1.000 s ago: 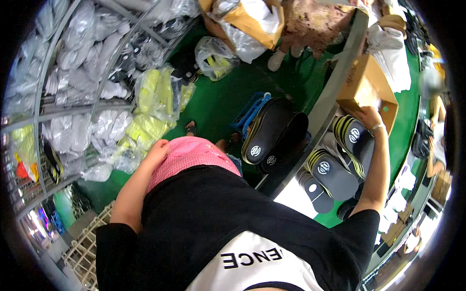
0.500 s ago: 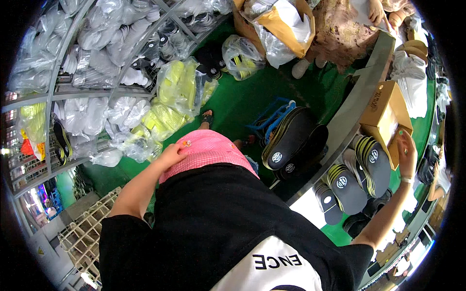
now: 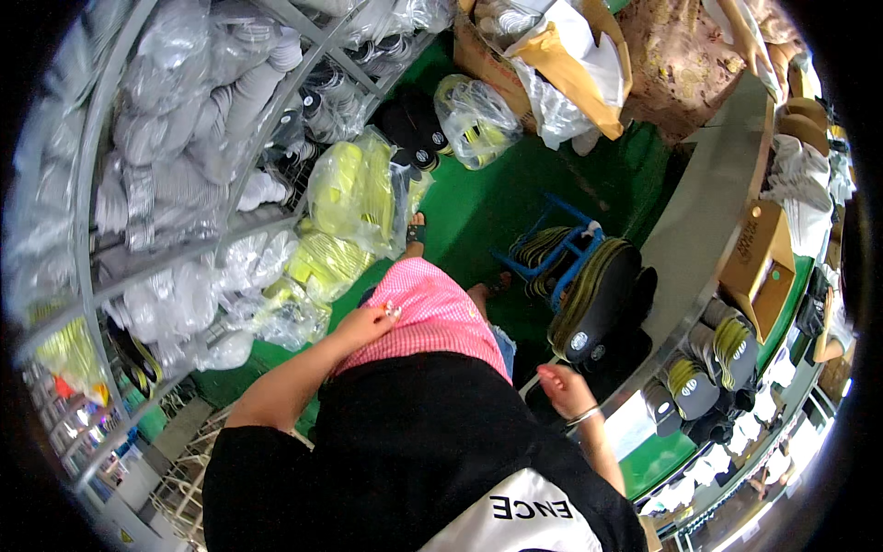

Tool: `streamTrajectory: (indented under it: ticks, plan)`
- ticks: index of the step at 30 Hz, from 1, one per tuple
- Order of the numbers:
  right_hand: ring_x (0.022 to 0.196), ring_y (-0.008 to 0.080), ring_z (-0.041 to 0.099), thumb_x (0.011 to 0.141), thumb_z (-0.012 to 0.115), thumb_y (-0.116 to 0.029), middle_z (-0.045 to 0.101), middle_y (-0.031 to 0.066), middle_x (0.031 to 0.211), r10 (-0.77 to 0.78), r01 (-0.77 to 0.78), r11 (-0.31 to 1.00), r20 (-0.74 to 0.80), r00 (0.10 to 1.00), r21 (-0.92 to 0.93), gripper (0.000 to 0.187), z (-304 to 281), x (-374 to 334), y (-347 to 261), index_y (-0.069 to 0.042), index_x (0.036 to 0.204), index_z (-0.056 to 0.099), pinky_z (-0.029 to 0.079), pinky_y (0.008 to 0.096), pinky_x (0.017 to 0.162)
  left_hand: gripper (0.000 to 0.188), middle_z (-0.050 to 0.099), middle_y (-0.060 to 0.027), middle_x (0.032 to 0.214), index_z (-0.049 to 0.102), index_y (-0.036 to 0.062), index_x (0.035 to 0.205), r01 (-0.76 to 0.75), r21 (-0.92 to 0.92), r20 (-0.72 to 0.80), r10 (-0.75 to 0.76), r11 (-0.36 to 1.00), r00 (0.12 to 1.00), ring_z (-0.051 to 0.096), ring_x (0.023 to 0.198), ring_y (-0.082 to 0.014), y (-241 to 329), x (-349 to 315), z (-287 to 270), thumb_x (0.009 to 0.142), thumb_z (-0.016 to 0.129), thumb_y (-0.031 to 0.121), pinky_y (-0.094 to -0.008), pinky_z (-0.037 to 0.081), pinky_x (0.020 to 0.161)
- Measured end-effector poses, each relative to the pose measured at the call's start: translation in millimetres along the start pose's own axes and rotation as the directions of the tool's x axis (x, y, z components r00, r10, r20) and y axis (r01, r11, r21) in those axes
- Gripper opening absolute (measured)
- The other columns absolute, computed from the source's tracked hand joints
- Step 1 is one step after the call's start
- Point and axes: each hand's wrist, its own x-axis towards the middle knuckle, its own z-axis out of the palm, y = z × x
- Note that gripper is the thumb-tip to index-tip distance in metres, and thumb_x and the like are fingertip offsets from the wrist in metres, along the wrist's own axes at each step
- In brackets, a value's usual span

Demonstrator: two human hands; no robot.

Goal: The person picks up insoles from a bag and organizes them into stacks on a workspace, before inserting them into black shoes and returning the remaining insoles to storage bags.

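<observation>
My left hand [image 3: 365,328] lies over the pink gingham apron [image 3: 432,304] at my lap. Its fingers are pinched together, and small pale bits show at the tips, too small to name. On the right, my right hand [image 3: 567,390] hovers just below a stack of black insoles [image 3: 602,299] with yellow-green striped edges. Its fingers are curled in; what they hold, if anything, is hidden. A blue stool-like frame [image 3: 575,253] shows beside that stack. Farther right, an open cardboard box [image 3: 762,267] stands on the bench, near more striped insoles [image 3: 692,388].
A curved grey bench [image 3: 708,193] runs along the right. Metal racks [image 3: 85,184] with bagged grey insoles fill the left. Bags of yellow-green pieces [image 3: 354,198] lie on the green floor, and a large carton [image 3: 483,55] stands ahead. Another person's arm [image 3: 740,32] shows at the far right.
My right hand has left the cardboard box and come in toward my body, beside the black insole stack. My left hand has shifted slightly right over the apron. The whole view has turned a little.
</observation>
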Motion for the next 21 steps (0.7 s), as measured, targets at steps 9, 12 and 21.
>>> streamTrajectory:
  ticks: [9, 12, 21]
  plan:
    - [0.080, 0.0254, 0.057, 0.078, 0.049, -0.015, 0.058, 0.0168, 0.086, 0.165, -0.158, 0.974, 0.030, 0.986, -0.165, 0.021, 105.8, 119.0, -23.1, -0.004, 0.094, 0.056, 0.044, 0.0289, 0.069, 0.029, 0.058, -0.0111, 0.073, 0.054, 0.0017, 0.087, 0.219, -0.253, -0.023, -0.233, 0.942, 0.972, 0.055, 0.066, -0.0195, -104.4, 43.7, -87.1, 0.077, 0.050, 0.029, -0.0293, 0.043, 0.060]
    - [0.083, 0.0327, 0.053, 0.077, 0.046, -0.020, 0.057, 0.0154, 0.089, 0.048, -0.073, 0.974, -0.119, 0.992, -0.215, 0.023, 112.8, 167.2, -30.0, -0.005, 0.090, 0.056, 0.043, 0.0372, 0.073, 0.026, 0.057, -0.0079, 0.072, 0.054, 0.0023, 0.087, 0.297, -0.350, -0.042, -0.332, 0.888, 0.942, 0.054, 0.064, -0.0155, -100.4, 75.6, -108.6, 0.077, 0.051, 0.026, -0.0270, 0.043, 0.059]
    - [0.120, 0.0335, 0.016, 0.071, 0.050, -0.042, 0.022, 0.0137, 0.129, 0.138, 0.028, 0.685, 0.168, 0.976, -0.728, 0.058, 184.1, 273.7, -19.8, -0.018, 0.121, 0.035, 0.026, 0.0509, 0.087, 0.042, 0.054, -0.0142, 0.093, 0.046, 0.0011, 0.103, -0.033, -0.289, -0.284, -0.053, 0.957, 0.957, 0.053, 0.088, -0.0238, -29.5, 309.3, -108.1, 0.071, 0.060, 0.025, -0.0306, 0.041, 0.076]
